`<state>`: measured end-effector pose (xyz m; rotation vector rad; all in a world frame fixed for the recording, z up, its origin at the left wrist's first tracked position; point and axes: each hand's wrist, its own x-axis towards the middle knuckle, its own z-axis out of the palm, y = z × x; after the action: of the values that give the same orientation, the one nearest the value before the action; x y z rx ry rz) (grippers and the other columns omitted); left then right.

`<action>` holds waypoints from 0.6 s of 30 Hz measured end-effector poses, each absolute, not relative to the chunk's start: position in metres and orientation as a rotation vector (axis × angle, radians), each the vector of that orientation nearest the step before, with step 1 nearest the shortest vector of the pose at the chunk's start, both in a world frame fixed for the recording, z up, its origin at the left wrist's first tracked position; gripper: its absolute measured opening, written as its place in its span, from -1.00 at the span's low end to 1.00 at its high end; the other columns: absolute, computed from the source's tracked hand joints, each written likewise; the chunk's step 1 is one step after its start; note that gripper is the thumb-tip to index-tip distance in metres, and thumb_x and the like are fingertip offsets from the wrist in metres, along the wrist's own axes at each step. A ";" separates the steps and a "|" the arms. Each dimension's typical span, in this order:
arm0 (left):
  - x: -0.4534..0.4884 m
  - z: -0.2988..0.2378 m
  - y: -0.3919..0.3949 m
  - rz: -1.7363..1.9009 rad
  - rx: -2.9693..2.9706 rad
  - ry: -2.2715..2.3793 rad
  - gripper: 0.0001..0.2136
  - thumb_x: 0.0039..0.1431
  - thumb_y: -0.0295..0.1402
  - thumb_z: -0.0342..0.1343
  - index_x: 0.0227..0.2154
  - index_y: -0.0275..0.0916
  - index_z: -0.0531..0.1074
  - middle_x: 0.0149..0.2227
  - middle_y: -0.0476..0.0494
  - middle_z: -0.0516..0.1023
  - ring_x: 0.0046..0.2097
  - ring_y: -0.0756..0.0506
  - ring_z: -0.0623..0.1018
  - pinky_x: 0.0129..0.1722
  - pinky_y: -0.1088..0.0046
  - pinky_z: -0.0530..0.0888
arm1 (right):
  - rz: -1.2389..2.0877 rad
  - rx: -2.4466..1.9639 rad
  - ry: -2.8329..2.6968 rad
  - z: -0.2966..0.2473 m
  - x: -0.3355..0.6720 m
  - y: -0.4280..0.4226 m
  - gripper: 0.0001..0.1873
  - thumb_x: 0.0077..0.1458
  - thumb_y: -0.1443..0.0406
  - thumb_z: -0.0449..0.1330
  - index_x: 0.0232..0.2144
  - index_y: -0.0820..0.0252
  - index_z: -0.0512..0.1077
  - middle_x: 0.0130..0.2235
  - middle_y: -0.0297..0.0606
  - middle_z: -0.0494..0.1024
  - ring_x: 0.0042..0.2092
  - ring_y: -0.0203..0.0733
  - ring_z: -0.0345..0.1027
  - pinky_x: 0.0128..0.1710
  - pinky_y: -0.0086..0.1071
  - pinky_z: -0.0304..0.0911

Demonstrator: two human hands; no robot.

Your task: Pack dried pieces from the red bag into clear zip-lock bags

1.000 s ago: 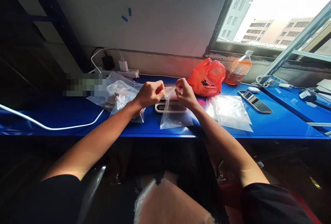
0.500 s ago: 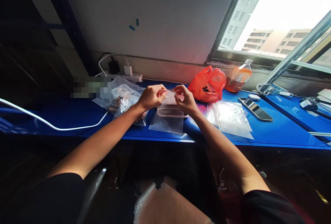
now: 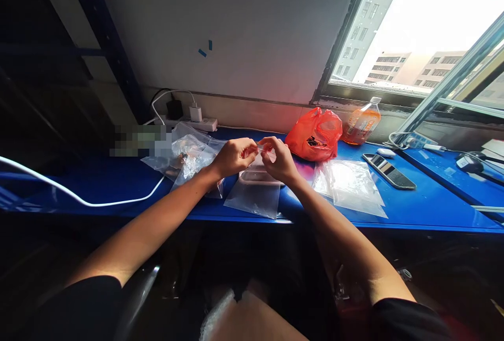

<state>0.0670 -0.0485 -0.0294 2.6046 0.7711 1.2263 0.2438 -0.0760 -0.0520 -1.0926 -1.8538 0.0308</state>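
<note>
The hands are closing in since a second ago: left hand [image 3: 233, 156] and right hand [image 3: 279, 159] are pinching the top edge of one clear bag [image 3: 254, 194], fingers nearly touching, its body draping onto the bench [image 3: 413, 202]. It looks light, limp and slippery, best gripped at the rim. One red bag [image 3: 315, 133] and one bottle [image 3: 361, 122] are sitting at two o'clock.
</note>
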 end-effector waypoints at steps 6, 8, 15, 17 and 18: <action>0.066 -0.029 -0.048 1.249 2.612 0.758 -0.87 0.14 -0.33 0.07 -0.43 -0.26 0.44 -0.49 -0.03 0.46 -0.45 -0.01 0.41 -0.40 0.44 0.33 | 0.030 -1.119 -1.843 -0.053 0.244 -0.075 -0.73 0.06 0.37 0.07 -0.14 0.12 0.33 -0.27 -0.23 0.52 -0.15 -0.07 0.35 -0.09 -0.16 0.09; 0.066 -0.029 -0.049 1.259 2.616 0.756 -0.87 0.14 -0.34 0.08 -0.46 -0.26 0.43 -0.51 -0.01 0.44 -0.47 0.00 0.40 -0.42 0.45 0.31 | 0.021 -1.135 -1.842 -0.053 0.244 -0.075 -0.73 0.07 0.38 0.07 -0.13 0.13 0.34 -0.26 -0.22 0.52 -0.15 -0.06 0.34 -0.09 -0.16 0.08; 0.066 -0.029 -0.050 1.276 2.620 0.723 -0.88 0.13 -0.36 0.10 -0.48 -0.26 0.44 -0.52 -0.02 0.45 -0.48 0.01 0.40 -0.45 0.47 0.31 | -0.038 -1.230 -1.798 -0.053 0.245 -0.071 -0.75 0.09 0.41 0.05 -0.16 0.12 0.36 -0.20 -0.18 0.55 -0.12 -0.03 0.33 -0.05 -0.11 0.05; 0.065 -0.028 -0.050 1.289 2.612 0.719 -0.88 0.13 -0.37 0.10 -0.47 -0.26 0.45 -0.52 -0.02 0.46 -0.49 0.01 0.40 -0.45 0.47 0.31 | -0.050 -1.243 -1.775 -0.052 0.247 -0.069 -0.77 0.10 0.40 0.05 -0.18 0.11 0.37 -0.20 -0.18 0.56 -0.11 -0.03 0.33 -0.04 -0.10 0.04; 0.065 -0.028 -0.050 1.295 2.607 0.716 -0.89 0.13 -0.37 0.10 -0.47 -0.26 0.45 -0.52 -0.02 0.47 -0.49 0.01 0.40 -0.45 0.47 0.32 | -0.053 -1.248 -1.762 -0.052 0.249 -0.069 -0.78 0.10 0.40 0.05 -0.19 0.11 0.37 -0.20 -0.19 0.56 -0.11 -0.03 0.33 -0.03 -0.10 0.04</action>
<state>0.0647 -0.0502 -0.0278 2.6073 0.7157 1.2954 0.2492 -0.0685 -0.0518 -1.2483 -1.7623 -0.0529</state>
